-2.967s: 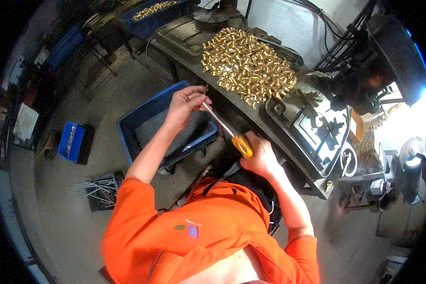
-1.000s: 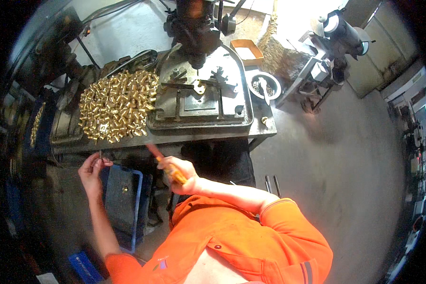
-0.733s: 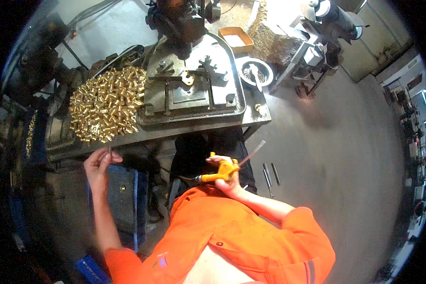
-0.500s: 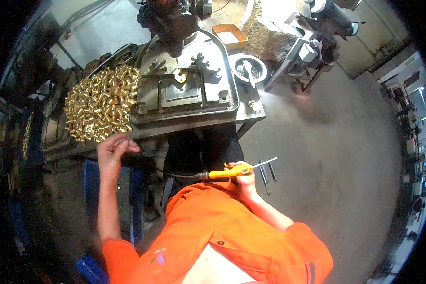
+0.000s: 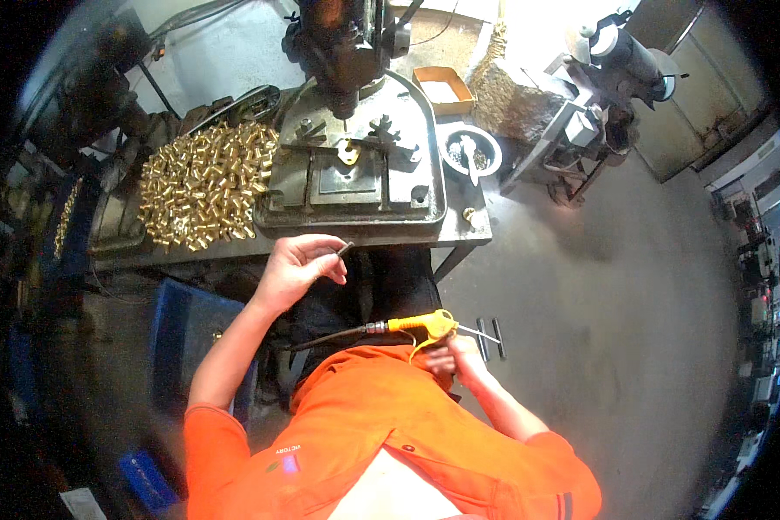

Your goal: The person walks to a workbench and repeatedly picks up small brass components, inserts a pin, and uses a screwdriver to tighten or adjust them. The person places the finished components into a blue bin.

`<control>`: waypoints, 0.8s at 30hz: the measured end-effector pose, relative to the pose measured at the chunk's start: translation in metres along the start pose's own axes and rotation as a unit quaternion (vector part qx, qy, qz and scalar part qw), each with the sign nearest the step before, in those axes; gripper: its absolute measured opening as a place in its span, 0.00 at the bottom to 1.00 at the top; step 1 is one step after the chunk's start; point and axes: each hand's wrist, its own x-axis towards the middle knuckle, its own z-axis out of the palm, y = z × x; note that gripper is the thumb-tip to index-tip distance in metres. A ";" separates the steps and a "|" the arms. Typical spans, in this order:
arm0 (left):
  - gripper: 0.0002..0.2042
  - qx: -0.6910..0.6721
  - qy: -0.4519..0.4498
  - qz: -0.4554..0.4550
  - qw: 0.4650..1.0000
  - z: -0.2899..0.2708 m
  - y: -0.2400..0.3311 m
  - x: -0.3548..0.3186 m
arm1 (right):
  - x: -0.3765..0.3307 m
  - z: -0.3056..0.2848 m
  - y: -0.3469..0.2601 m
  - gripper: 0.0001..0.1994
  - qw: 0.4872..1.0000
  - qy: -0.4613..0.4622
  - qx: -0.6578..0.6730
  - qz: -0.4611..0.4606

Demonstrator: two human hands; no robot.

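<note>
My left hand (image 5: 305,267) is raised in front of the bench edge, thumb and fingers pinching a small dark metal piece (image 5: 345,249). Over my lap, my right hand (image 5: 462,354) is at the head of a yellow air blow gun (image 5: 420,323); its lower fingers are blurred. The gun's thin metal nozzle points right, its lever hangs out from the body, and a dark hose leads off left. Beyond the left hand stands a drill press, its dark head (image 5: 342,52) above a flat table (image 5: 348,208). A small brass-coloured part (image 5: 348,152) sits beneath the bit, between clamps.
A large heap of brass fittings (image 5: 208,186) covers the bench left of the drill press. At right are a white bowl (image 5: 496,156) with a brush and a yellow box (image 5: 470,97). A blue bin (image 5: 170,325) stands below left; dark rods (image 5: 498,340) lie right.
My left hand has moved right, from beside the brass heap to the front of the drill press. The right hand's fingers have shifted lower on the blow gun, and its lever now hangs out.
</note>
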 end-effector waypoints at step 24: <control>0.21 0.011 -0.211 0.000 0.977 0.054 -0.006 0.131 | -0.011 0.071 -0.287 0.11 0.707 -0.178 -0.554 -0.401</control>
